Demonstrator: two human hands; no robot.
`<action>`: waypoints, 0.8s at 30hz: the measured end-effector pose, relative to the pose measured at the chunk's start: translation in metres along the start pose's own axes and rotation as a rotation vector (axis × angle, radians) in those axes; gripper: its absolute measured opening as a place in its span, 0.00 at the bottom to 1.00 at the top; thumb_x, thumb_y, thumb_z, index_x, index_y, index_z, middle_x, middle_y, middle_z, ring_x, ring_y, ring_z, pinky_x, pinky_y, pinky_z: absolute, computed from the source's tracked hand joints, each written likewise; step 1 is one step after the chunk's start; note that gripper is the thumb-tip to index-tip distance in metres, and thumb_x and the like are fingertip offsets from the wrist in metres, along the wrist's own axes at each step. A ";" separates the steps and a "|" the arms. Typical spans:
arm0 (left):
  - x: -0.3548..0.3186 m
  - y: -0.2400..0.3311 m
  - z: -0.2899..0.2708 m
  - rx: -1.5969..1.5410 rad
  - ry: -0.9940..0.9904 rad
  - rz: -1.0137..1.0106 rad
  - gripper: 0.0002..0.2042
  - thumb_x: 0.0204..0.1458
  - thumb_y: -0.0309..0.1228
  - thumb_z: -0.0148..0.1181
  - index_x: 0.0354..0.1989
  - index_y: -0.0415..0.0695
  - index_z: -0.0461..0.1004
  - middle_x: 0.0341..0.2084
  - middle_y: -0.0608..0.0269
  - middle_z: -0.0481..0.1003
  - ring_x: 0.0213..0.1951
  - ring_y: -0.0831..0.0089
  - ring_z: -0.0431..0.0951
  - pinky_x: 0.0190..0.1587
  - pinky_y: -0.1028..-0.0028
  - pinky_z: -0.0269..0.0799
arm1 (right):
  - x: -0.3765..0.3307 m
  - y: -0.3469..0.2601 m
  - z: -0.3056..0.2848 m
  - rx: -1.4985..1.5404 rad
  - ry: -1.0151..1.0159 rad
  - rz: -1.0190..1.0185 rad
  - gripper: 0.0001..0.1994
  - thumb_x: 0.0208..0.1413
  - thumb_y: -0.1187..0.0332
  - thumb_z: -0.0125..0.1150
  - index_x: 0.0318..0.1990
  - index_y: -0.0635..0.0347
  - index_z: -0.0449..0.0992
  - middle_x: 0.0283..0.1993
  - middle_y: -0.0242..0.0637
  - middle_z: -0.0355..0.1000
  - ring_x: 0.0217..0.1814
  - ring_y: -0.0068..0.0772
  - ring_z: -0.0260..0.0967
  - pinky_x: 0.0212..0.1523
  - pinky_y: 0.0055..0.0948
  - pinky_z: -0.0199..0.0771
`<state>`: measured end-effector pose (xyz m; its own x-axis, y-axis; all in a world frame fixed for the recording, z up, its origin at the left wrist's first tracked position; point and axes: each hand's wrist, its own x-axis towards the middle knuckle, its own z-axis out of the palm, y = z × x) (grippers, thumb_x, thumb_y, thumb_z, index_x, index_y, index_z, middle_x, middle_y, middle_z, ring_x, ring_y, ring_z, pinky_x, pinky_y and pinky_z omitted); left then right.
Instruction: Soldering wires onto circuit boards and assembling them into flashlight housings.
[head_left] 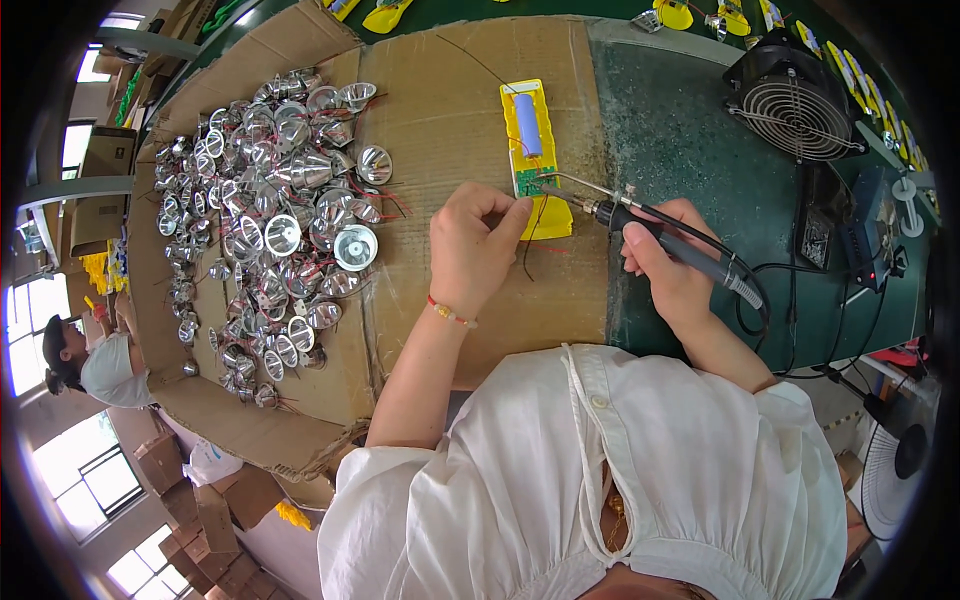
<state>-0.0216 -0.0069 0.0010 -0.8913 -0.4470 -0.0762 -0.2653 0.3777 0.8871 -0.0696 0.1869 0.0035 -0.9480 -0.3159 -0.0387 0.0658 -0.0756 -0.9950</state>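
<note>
On the cardboard sheet [420,95] lies a yellow plastic housing [556,222] with a blue cylindrical battery [527,125] and a small green circuit board [523,186]. My right hand [668,262] is closed round a soldering iron [712,266] with a thin metal feed tube [590,185] beside it. The iron's tip points at the board from the right. My left hand [472,240] pinches thumb against forefinger at the board's lower left. What sits between those fingertips is too small to make out. Thin dark wires [529,262] hang below the housing's left edge.
A cardboard box [290,445] full of shiny reflector cups [283,235] with red wires stands at left. On the green table [660,120] at right are a black fan [790,110], cables and a blue device [858,240]. More yellow housings [850,70] line the far edge. Another person [115,370] works far left.
</note>
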 end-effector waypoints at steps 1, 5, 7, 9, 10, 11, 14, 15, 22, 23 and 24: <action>0.000 0.000 0.000 0.012 -0.003 0.027 0.07 0.44 0.28 0.61 0.22 0.36 0.74 0.21 0.59 0.70 0.20 0.73 0.71 0.24 0.76 0.66 | 0.000 0.000 0.001 -0.003 0.000 -0.006 0.08 0.47 0.72 0.61 0.31 0.65 0.69 0.22 0.34 0.70 0.20 0.16 0.65 0.21 0.16 0.66; 0.003 -0.001 -0.002 -0.006 -0.037 0.015 0.07 0.44 0.27 0.61 0.22 0.36 0.74 0.20 0.59 0.70 0.19 0.74 0.70 0.23 0.76 0.65 | 0.001 -0.003 0.001 -0.027 -0.004 0.017 0.07 0.47 0.73 0.61 0.31 0.64 0.69 0.21 0.33 0.69 0.19 0.16 0.65 0.20 0.16 0.66; 0.004 0.001 -0.004 -0.005 -0.054 0.012 0.07 0.44 0.27 0.61 0.22 0.36 0.74 0.20 0.60 0.70 0.20 0.74 0.69 0.23 0.76 0.64 | 0.002 -0.003 0.000 -0.039 -0.012 0.005 0.07 0.47 0.73 0.61 0.31 0.64 0.69 0.21 0.33 0.69 0.19 0.16 0.65 0.20 0.16 0.66; 0.005 0.000 -0.005 0.001 -0.067 0.007 0.07 0.44 0.28 0.61 0.22 0.36 0.74 0.20 0.60 0.70 0.20 0.74 0.69 0.23 0.76 0.64 | 0.003 -0.003 0.000 -0.046 -0.024 -0.007 0.07 0.48 0.73 0.61 0.31 0.65 0.68 0.21 0.33 0.69 0.19 0.16 0.65 0.21 0.16 0.66; 0.007 -0.001 -0.004 -0.007 -0.081 -0.010 0.07 0.44 0.28 0.61 0.22 0.36 0.74 0.19 0.60 0.70 0.20 0.74 0.69 0.23 0.76 0.64 | 0.002 -0.004 0.001 -0.037 -0.010 -0.005 0.07 0.48 0.73 0.60 0.31 0.65 0.68 0.21 0.34 0.69 0.20 0.16 0.65 0.21 0.16 0.66; 0.008 -0.002 -0.005 -0.015 -0.096 -0.026 0.07 0.44 0.28 0.61 0.22 0.36 0.74 0.19 0.60 0.70 0.20 0.74 0.69 0.23 0.75 0.64 | 0.001 -0.005 0.001 -0.028 0.005 -0.004 0.07 0.48 0.73 0.60 0.31 0.65 0.68 0.22 0.34 0.69 0.20 0.17 0.65 0.21 0.16 0.66; 0.007 -0.001 -0.007 -0.026 -0.107 -0.037 0.08 0.44 0.29 0.61 0.22 0.36 0.74 0.19 0.60 0.70 0.20 0.73 0.69 0.23 0.75 0.63 | -0.001 -0.007 -0.003 -0.015 0.026 -0.031 0.08 0.49 0.73 0.60 0.33 0.65 0.68 0.23 0.36 0.69 0.21 0.19 0.66 0.21 0.17 0.67; 0.007 0.001 -0.007 -0.027 -0.105 -0.037 0.08 0.44 0.29 0.61 0.22 0.36 0.74 0.19 0.60 0.70 0.20 0.73 0.69 0.23 0.75 0.63 | -0.001 -0.007 -0.004 0.000 0.040 -0.057 0.08 0.49 0.73 0.59 0.33 0.66 0.68 0.23 0.37 0.69 0.21 0.19 0.66 0.22 0.17 0.67; 0.008 0.001 -0.007 0.017 -0.109 -0.015 0.08 0.43 0.29 0.62 0.22 0.36 0.75 0.19 0.59 0.70 0.20 0.74 0.69 0.23 0.75 0.64 | -0.005 -0.005 -0.007 0.052 0.021 -0.020 0.08 0.49 0.72 0.59 0.34 0.65 0.68 0.24 0.37 0.70 0.22 0.19 0.66 0.21 0.17 0.67; 0.009 0.000 -0.007 0.009 -0.118 -0.028 0.08 0.43 0.29 0.62 0.22 0.36 0.75 0.19 0.59 0.70 0.20 0.74 0.69 0.23 0.75 0.64 | -0.005 -0.006 -0.005 0.052 0.022 -0.022 0.08 0.49 0.72 0.59 0.34 0.65 0.68 0.24 0.37 0.70 0.22 0.19 0.66 0.21 0.17 0.67; 0.008 0.000 -0.006 0.010 -0.118 -0.027 0.08 0.43 0.29 0.62 0.22 0.36 0.75 0.19 0.59 0.70 0.20 0.74 0.69 0.23 0.75 0.64 | -0.005 -0.007 -0.002 0.019 0.021 -0.008 0.08 0.49 0.72 0.60 0.33 0.65 0.68 0.24 0.36 0.70 0.22 0.19 0.66 0.21 0.17 0.68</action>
<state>-0.0267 -0.0153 0.0031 -0.9209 -0.3583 -0.1535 -0.2926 0.3753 0.8795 -0.0662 0.1905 0.0101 -0.9549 -0.2951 -0.0331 0.0642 -0.0962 -0.9933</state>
